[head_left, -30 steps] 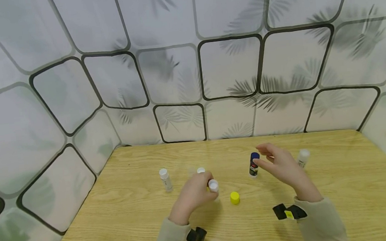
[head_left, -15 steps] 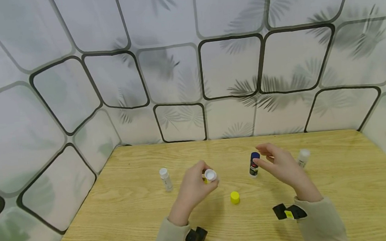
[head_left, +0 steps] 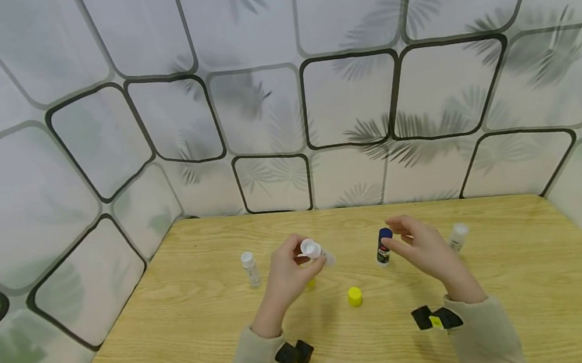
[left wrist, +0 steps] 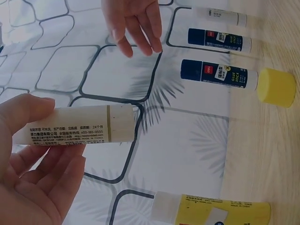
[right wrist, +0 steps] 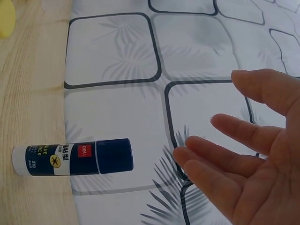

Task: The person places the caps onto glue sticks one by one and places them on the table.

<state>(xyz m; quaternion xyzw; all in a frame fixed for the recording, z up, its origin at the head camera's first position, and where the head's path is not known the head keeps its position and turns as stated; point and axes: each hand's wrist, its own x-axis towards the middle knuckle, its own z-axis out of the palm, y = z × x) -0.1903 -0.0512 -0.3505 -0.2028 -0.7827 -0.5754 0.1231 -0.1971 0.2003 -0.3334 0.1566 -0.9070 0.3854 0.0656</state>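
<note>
My left hand [head_left: 290, 269] grips a white glue stick [left wrist: 79, 124] between thumb and fingers, above the table. In the head view it leans, its round white end turned up toward me. Mostly hidden behind that hand stands a yellow glue stick [left wrist: 229, 212] with a white top. My right hand [head_left: 426, 247] is raised with fingers relaxed and holds nothing. Just left of its fingers stands a blue glue stick [head_left: 383, 248] with a dark blue cap, also seen upright beside the hand in the right wrist view. A yellow cap [head_left: 355, 296] sits on the table between the hands.
One white glue stick [head_left: 250, 269] stands to the left, another white glue stick [head_left: 458, 237] behind the right hand. The left wrist view shows two blue glue sticks side by side. A patterned curtain [head_left: 264, 120] rises behind the wooden table [head_left: 187, 308].
My left hand has moved up and away from me with the white glue stick, whose body now shows slanting to the right. My right hand stays in place.
</note>
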